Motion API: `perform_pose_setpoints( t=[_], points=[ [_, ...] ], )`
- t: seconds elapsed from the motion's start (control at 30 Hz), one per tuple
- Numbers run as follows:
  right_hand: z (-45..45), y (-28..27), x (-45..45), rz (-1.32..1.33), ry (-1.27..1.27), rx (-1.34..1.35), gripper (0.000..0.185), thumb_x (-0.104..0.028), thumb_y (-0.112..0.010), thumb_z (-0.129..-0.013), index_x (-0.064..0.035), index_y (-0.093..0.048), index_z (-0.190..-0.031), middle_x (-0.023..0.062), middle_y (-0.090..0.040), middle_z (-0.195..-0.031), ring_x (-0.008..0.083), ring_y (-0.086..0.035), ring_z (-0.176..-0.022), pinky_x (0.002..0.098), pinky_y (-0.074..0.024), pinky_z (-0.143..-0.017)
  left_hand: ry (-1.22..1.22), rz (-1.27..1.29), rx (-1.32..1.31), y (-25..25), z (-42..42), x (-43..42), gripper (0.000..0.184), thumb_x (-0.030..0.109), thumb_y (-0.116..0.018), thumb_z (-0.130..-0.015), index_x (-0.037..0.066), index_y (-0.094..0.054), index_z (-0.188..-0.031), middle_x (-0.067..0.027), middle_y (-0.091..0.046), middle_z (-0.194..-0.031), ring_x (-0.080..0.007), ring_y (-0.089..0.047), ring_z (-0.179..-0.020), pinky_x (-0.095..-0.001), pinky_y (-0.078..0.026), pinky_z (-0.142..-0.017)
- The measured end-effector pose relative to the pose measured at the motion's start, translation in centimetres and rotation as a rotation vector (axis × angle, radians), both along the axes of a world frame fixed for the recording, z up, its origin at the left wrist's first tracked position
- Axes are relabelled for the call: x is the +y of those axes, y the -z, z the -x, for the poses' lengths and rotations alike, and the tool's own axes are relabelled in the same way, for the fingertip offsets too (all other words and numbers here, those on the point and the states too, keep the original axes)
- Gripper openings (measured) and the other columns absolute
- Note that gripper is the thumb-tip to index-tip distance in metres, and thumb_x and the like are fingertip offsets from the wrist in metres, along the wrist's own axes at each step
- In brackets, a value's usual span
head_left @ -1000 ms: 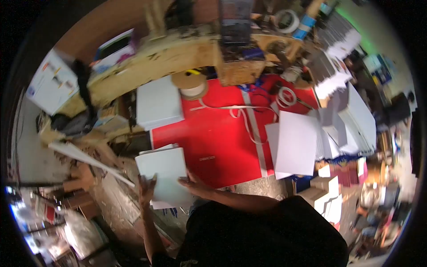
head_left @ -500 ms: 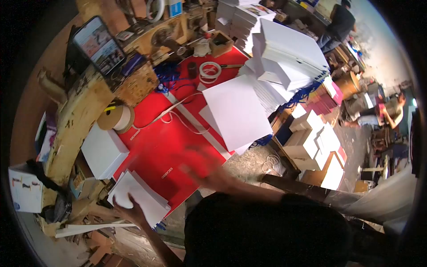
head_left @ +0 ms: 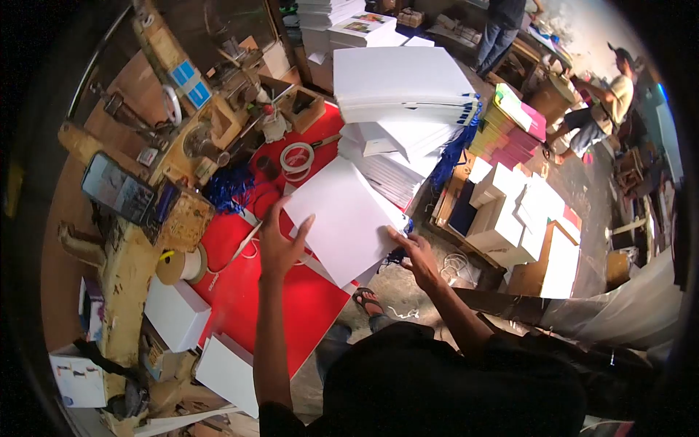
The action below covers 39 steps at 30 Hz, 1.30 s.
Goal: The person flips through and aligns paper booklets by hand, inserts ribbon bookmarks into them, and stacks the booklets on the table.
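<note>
A white paper block (head_left: 341, 218) lies tilted over the right part of the red tabletop (head_left: 244, 313), beside tall white stacks. My left hand (head_left: 280, 244) is at its left edge, thumb on the top face and fingers along the side. At the lower right corner of the same block, my right hand (head_left: 416, 255) grips the edge between thumb and fingers. Another white stack (head_left: 227, 371) sits at the near left edge of the table, with a further white block (head_left: 177, 313) behind it. A white tape roll (head_left: 296, 160) rests just beyond my left hand.
Large white stacks (head_left: 400, 80) with blue ribbons stand at the back. A phone (head_left: 118, 188) leans on a wooden block at left, near a ribbon spool (head_left: 182, 266). Cartons (head_left: 510, 218) are on the right. Two people (head_left: 608, 102) are in the background.
The view has swung right. My left hand has left the near-left stack, and both hands have come to the white paper block on the right.
</note>
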State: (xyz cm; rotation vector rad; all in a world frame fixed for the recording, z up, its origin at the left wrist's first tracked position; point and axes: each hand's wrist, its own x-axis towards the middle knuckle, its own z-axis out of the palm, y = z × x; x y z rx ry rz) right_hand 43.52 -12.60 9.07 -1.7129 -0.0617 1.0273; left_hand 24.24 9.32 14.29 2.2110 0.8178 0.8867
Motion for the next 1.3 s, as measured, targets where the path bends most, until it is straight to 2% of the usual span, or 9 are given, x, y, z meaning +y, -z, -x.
perform_pose_setpoints(
  t=[0.4, 0.5, 0.6, 0.73, 0.9, 0.97, 1.13, 1.2, 1.3],
  points=[
    [5.4, 6.8, 0.3, -0.185, 0.036, 0.162, 0.119, -0.053, -0.082, -0.071, -0.0064, -0.009, -0.152, 0.0260, -0.032, -0.147, 0.0378, -0.037, -0.135, 0.0565, -0.0337, -0.108, 0.251, 0.820, 0.256, 6.6, -1.8, 11.9, 0.073, 0.058, -0.048, -0.096, -0.001, -0.047, -0.139, -0.0111, -0.056, -0.129, -0.0192, -0.049, -0.122, -0.0321, -0.037, -0.103],
    [5.6, 7.4, 1.4, -0.445, 0.165, 0.253, 0.106, -0.046, -0.079, -0.077, -0.0086, -0.014, -0.153, 0.0189, -0.032, -0.149, 0.0347, -0.032, -0.138, 0.0559, -0.0280, -0.110, 0.427, 0.581, 0.008, 8.1, 3.1, 10.3, 0.099, 0.038, -0.082, -0.079, -0.002, -0.025, -0.149, -0.0169, -0.049, -0.139, -0.0236, -0.046, -0.129, -0.0358, -0.037, -0.108],
    [4.2, 9.9, 1.8, -0.568, 0.143, 0.254, 0.068, -0.043, -0.065, -0.089, 0.0006, -0.045, -0.138, 0.0119, -0.057, -0.132, 0.0246, -0.052, -0.124, 0.0408, -0.0383, -0.107, 0.198, 0.239, 0.209, 14.5, 8.3, 4.8, 0.085, 0.041, -0.088, -0.067, 0.002, -0.046, -0.129, -0.0115, -0.061, -0.108, -0.0260, -0.057, -0.105, -0.0459, -0.041, -0.099],
    [4.0, 6.5, 2.6, -0.496, 0.131, 0.308, 0.051, -0.032, -0.061, -0.090, -0.0001, -0.051, -0.128, 0.0104, -0.060, -0.120, 0.0228, -0.056, -0.113, 0.0388, -0.0403, -0.102, 0.172, -0.193, 0.400, 17.6, 11.2, -2.0, 0.051, 0.027, -0.077, -0.081, 0.004, -0.057, -0.122, -0.0166, -0.059, -0.116, -0.0375, -0.051, -0.115, -0.0512, -0.037, -0.103],
    [3.3, 7.5, 2.1, -0.479, 0.075, 0.262, 0.050, -0.030, -0.061, -0.089, -0.0007, -0.050, -0.129, 0.0098, -0.059, -0.120, 0.0230, -0.055, -0.114, 0.0388, -0.0396, -0.103, 0.008, 0.224, 0.126, 20.7, 14.3, 2.6, 0.025, 0.007, -0.057, -0.087, -0.001, -0.062, -0.110, -0.0217, -0.061, -0.103, -0.0419, -0.054, -0.107, -0.0517, -0.039, -0.100],
    [3.0, 8.0, 2.0, -0.492, 0.095, 0.251, 0.049, -0.029, -0.059, -0.090, 0.0000, -0.050, -0.128, 0.0103, -0.059, -0.122, 0.0240, -0.055, -0.116, 0.0391, -0.0385, -0.105, -0.258, -0.126, 0.158, 17.7, 14.3, 6.8, 0.023, 0.017, -0.052, -0.097, 0.000, -0.063, -0.107, -0.0247, -0.062, -0.107, -0.0360, -0.060, -0.104, -0.0450, -0.049, -0.083],
    [2.6, 7.0, 1.4, -0.525, 0.014, 0.204, 0.048, -0.028, -0.057, -0.090, 0.0020, -0.052, -0.127, 0.0111, -0.060, -0.122, 0.0265, -0.054, -0.120, 0.0416, -0.0351, -0.109, -0.782, 0.123, 0.070, 25.9, 19.6, 19.8, 0.033, 0.024, -0.048, -0.097, -0.002, -0.059, -0.116, -0.0222, -0.062, -0.114, -0.0334, -0.059, -0.108, -0.0483, -0.046, -0.085],
    [2.4, 6.8, 1.4, -0.507, -0.016, 0.226, 0.046, -0.026, -0.058, -0.090, 0.0021, -0.052, -0.126, 0.0113, -0.062, -0.119, 0.0263, -0.055, -0.119, 0.0417, -0.0348, -0.109, -0.669, -0.218, 0.882, 25.9, 19.1, 22.4, 0.038, 0.025, -0.051, -0.095, -0.005, -0.057, -0.118, -0.0206, -0.061, -0.113, -0.0343, -0.058, -0.106, -0.0495, -0.044, -0.088],
    [2.4, 7.2, 1.0, -0.541, 0.022, 0.319, 0.037, -0.021, -0.056, -0.091, 0.0014, -0.057, -0.121, 0.0111, -0.062, -0.118, 0.0251, -0.056, -0.116, 0.0397, -0.0363, -0.107, -0.670, -0.131, 0.734, 8.5, 4.9, 11.3, 0.043, 0.019, -0.060, -0.087, -0.003, -0.056, -0.124, -0.0200, -0.061, -0.123, -0.0302, -0.059, -0.112, -0.0432, -0.046, -0.092]
  ],
)
